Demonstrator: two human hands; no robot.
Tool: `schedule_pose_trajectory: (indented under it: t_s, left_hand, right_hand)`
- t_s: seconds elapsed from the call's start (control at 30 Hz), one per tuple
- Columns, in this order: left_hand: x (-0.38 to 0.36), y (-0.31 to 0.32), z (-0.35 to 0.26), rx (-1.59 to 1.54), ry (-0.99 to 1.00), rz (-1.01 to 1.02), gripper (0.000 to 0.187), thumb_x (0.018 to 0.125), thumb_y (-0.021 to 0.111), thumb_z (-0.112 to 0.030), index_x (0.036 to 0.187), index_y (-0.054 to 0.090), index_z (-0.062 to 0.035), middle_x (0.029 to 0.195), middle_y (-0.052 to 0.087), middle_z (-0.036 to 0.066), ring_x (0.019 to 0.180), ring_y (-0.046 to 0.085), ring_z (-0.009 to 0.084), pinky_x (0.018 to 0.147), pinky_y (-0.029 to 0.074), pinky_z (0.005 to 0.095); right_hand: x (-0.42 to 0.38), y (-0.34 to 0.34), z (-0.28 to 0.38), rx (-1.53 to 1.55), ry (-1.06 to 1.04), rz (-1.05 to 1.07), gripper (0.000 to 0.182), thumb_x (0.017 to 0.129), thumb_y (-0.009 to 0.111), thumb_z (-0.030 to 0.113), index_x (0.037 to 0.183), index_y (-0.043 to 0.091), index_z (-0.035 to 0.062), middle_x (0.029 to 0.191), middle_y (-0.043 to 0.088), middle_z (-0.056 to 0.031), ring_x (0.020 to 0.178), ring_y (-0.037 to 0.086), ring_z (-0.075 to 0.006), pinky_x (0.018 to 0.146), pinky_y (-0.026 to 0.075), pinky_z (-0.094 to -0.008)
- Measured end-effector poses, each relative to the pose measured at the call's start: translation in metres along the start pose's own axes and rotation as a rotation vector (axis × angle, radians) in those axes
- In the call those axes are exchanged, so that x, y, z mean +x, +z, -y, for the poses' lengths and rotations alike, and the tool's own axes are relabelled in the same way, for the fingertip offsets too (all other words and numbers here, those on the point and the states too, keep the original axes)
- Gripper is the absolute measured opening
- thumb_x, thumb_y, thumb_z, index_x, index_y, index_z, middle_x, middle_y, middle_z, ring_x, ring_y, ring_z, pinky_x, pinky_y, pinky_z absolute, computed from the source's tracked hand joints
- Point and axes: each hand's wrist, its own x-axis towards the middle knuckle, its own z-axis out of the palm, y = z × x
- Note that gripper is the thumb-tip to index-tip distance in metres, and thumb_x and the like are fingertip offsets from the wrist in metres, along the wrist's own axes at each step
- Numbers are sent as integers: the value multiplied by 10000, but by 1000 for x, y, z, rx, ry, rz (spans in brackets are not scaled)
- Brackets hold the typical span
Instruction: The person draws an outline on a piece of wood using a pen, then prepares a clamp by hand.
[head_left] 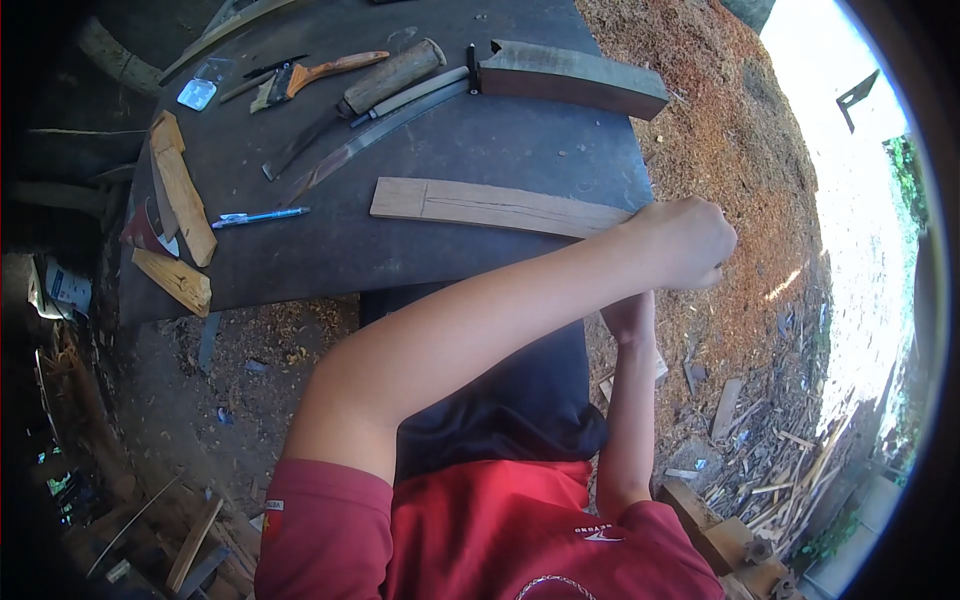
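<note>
**Left hand (692, 243) and right hand (629, 316) at the right-hand end of a flat, pale-brown wooden strip (480, 204)**

The left hand reaches across the body with its fingers curled into a loose fist; whether they grip anything cannot be told. The right hand lies below it, largely hidden, so its opening and any hold cannot be told either. The strip rests flat on the dark, smooth-topped table (330, 262), its far end passing behind the left hand near the table's edge. This position probably lets both hands meet around that end while the tabletop supports the rest. Thin dark lines run along the strip, with one crossing near its left end; lying face up, they remain readable.

A slim blue-and-clear pen (262, 217) lies left of the strip, presumably within easy reach. A flat brush with an orange-brown wooden handle (335, 69), a thick, round wooden length (394, 78) and a curved, grey-topped wooden block (575, 80) lie toward the far side, apparently so placed to stay off the strip.
</note>
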Motion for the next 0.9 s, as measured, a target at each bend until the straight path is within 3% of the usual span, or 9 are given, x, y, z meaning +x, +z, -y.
schedule_pose_trajectory:
  t_s: [0.07, 0.17, 0.37, 0.47, 0.57, 0.67, 0.77, 0.9]
  left_hand:
    - [0, 0, 0, -1, 4, -4, 317, 879, 697, -265, 766, 733, 29, 711, 700, 214, 713, 730, 352, 727, 614, 447]
    - [-1, -1, -1, 0, 14, -14, 315, 882, 693, -266, 769, 734, 25, 711, 699, 216, 719, 732, 353, 727, 615, 448]
    - [-1, -1, -2, 43, 18, -13, 316, 885, 690, -269, 767, 731, 21, 708, 696, 213, 731, 736, 346, 719, 620, 440]
    - [-1, -2, -2, 52, 10, -10, 317, 889, 686, -270, 765, 731, 19, 710, 697, 210, 729, 737, 342, 718, 621, 438]
    - [-1, 0, -2, 50, 12, -19, 321, 894, 681, -272, 761, 730, 17, 711, 698, 206, 729, 738, 340, 719, 620, 440]
    - [-1, 1, -1, 54, 21, -32, 326, 897, 679, -272, 752, 726, 15, 709, 698, 202, 726, 737, 340, 720, 619, 442]
    - [-1, 0, -2, 39, 16, -18, 323, 897, 678, -269, 749, 725, 15, 706, 696, 200, 719, 734, 342, 721, 617, 444]
    - [-3, -1, -2, 35, 29, -33, 310, 897, 679, -261, 761, 730, 12, 709, 696, 200, 712, 731, 344, 724, 616, 442]
  right_hand:
    - [3, -6, 1, 67, 7, 18, 601, 1067, 522, 402, 1511, 432, 8, 1514, 512, -124, 1375, 501, -279, 1156, 410, -413]
    - [9, -20, 1, -21, 37, 59, 696, 1070, 516, 419, 1573, 294, -8, 1597, 388, -147, 1451, 413, -299, 1195, 370, -470]
    - [14, -34, 3, -84, -51, -15, 707, 1055, 552, 420, 1566, 308, -4, 1581, 414, -144, 1430, 438, -301, 1196, 369, -459]
    - [8, -32, 0, -197, -124, -115, 568, 1075, 521, 332, 1504, 429, -28, 1514, 508, -131, 1396, 481, -278, 1178, 380, -414]
    - [-7, -35, -2, -241, -103, -183, 568, 1069, 522, 307, 1516, 414, -26, 1537, 479, -131, 1411, 461, -282, 1188, 363, -426]
    - [-20, -41, 1, 55, -83, -51, 465, 1002, 608, 205, 1424, 489, 50, 1361, 590, -106, 1239, 566, -244, 1042, 446, -476]
    - [-29, -32, 4, 123, -67, -44, 377, 990, 624, 179, 1337, 548, 51, 1149, 673, -75, 1052, 618, -224, 943, 469, -424]
    - [-34, -16, -2, -170, -45, -89, 351, 971, 654, 123, 1299, 558, 43, 1019, 687, -69, 956, 637, -200, 919, 487, -389]
